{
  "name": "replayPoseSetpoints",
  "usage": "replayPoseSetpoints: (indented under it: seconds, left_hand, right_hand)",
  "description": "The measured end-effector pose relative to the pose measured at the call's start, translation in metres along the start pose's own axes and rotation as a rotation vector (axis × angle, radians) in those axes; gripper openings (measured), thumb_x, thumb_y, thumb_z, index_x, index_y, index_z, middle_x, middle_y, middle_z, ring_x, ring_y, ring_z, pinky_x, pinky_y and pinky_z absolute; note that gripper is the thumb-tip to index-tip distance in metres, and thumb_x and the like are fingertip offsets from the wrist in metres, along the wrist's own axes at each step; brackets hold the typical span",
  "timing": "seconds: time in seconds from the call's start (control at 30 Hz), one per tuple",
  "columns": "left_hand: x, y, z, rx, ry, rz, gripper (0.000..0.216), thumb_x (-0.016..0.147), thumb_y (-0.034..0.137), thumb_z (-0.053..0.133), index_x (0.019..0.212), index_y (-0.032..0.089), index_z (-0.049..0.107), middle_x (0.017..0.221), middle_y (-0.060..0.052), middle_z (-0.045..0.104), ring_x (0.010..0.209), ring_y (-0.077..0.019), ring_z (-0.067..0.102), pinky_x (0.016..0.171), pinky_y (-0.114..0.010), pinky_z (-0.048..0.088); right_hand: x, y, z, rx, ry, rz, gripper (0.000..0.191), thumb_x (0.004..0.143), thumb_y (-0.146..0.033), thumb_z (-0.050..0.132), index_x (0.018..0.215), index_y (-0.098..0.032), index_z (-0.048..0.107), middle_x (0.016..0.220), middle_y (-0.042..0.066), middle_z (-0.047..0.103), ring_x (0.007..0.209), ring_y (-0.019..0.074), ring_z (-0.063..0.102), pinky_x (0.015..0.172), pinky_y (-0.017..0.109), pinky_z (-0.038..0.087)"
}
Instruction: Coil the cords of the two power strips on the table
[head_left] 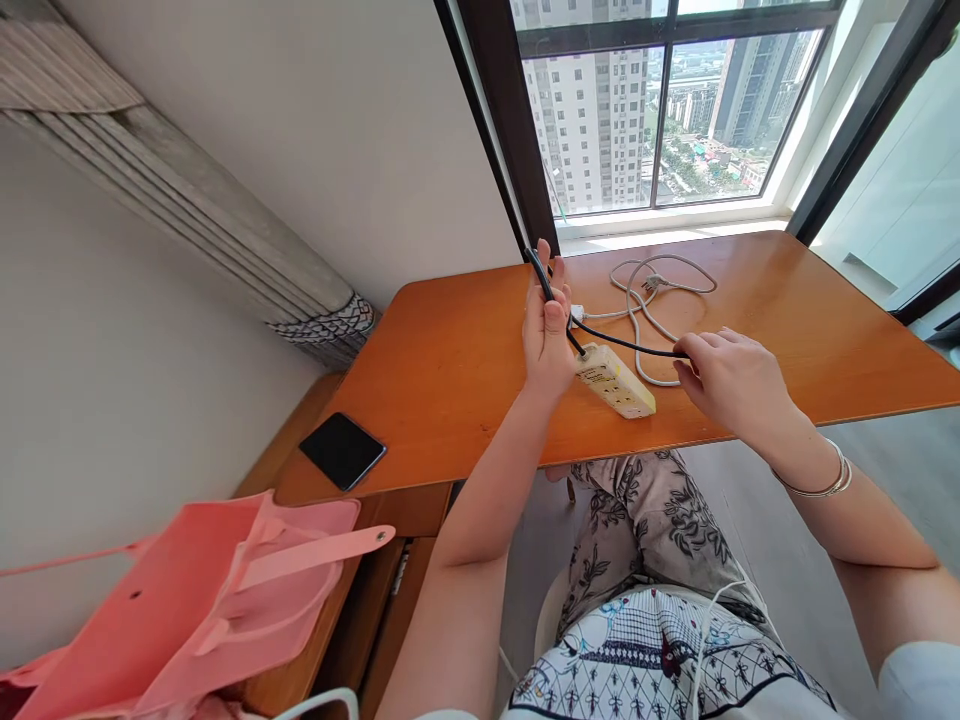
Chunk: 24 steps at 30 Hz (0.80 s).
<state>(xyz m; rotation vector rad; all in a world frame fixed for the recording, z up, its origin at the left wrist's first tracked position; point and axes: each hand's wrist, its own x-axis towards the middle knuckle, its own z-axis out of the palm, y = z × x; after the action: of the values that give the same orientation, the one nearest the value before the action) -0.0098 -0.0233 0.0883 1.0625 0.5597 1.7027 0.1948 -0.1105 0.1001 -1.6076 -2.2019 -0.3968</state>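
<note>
A black cord [630,346] runs between my two hands above the table. My left hand [547,325] is raised, palm turned inward, with its thumb pressed over looped black cord that lies along the fingers. My right hand [731,375] pinches another stretch of the cord between thumb and fingers, further right. Just below the cord lies a yellowed white power strip [616,382] with its sockets facing up. Black cord reaches its far end, next to my left wrist. Behind it, a white cable [634,310] lies in loose loops with a plug [652,283] on it.
The orange-brown wooden table [450,360] reaches to the window [660,120]. A black phone [343,451] lies near its left front edge. An open pink bag [225,590] rests at the lower left, over wooden drawers [405,580]. A gathered curtain [225,210] hangs at the left.
</note>
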Motion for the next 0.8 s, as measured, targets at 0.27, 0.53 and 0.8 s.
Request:
replayPoseSetpoints:
  seconds: [0.27, 0.53, 0.8]
  left_hand:
    - [0.002, 0.012, 0.005, -0.047, -0.169, -0.167, 0.024, 0.093, 0.048, 0.069, 0.091, 0.025, 0.065, 0.150, -0.003, 0.060, 0.146, -0.0286, 0.051, 0.119, -0.040, 0.042]
    - [-0.009, 0.024, 0.014, -0.113, -0.156, -0.539, 0.014, 0.095, 0.029, 0.067, 0.084, 0.021, 0.066, 0.081, 0.000, 0.071, 0.100, -0.0219, 0.076, 0.088, -0.032, 0.060]
    - [-0.007, 0.026, 0.007, -0.228, -0.380, -0.713, 0.048, 0.092, 0.060, 0.064, 0.071, 0.020, 0.050, 0.081, -0.001, 0.069, 0.097, -0.0330, 0.079, 0.106, -0.053, 0.055]
  right_hand:
    - [0.014, -0.027, -0.028, 0.277, 0.134, -0.372, 0.031, 0.106, -0.030, 0.040, 0.099, -0.023, 0.070, 0.081, 0.005, 0.058, 0.072, 0.0160, 0.052, 0.063, 0.029, 0.038]
    - [0.068, -0.030, -0.054, 0.543, 0.152, -0.296, 0.026, 0.100, -0.043, 0.054, 0.109, -0.027, 0.073, 0.094, 0.004, 0.057, 0.089, 0.0182, 0.056, 0.072, 0.029, 0.043]
    - [0.091, -0.009, -0.031, 0.739, 0.106, -0.212, 0.023, 0.091, -0.035, 0.064, 0.108, -0.023, 0.075, 0.101, 0.005, 0.061, 0.087, 0.0171, 0.057, 0.075, 0.033, 0.048]
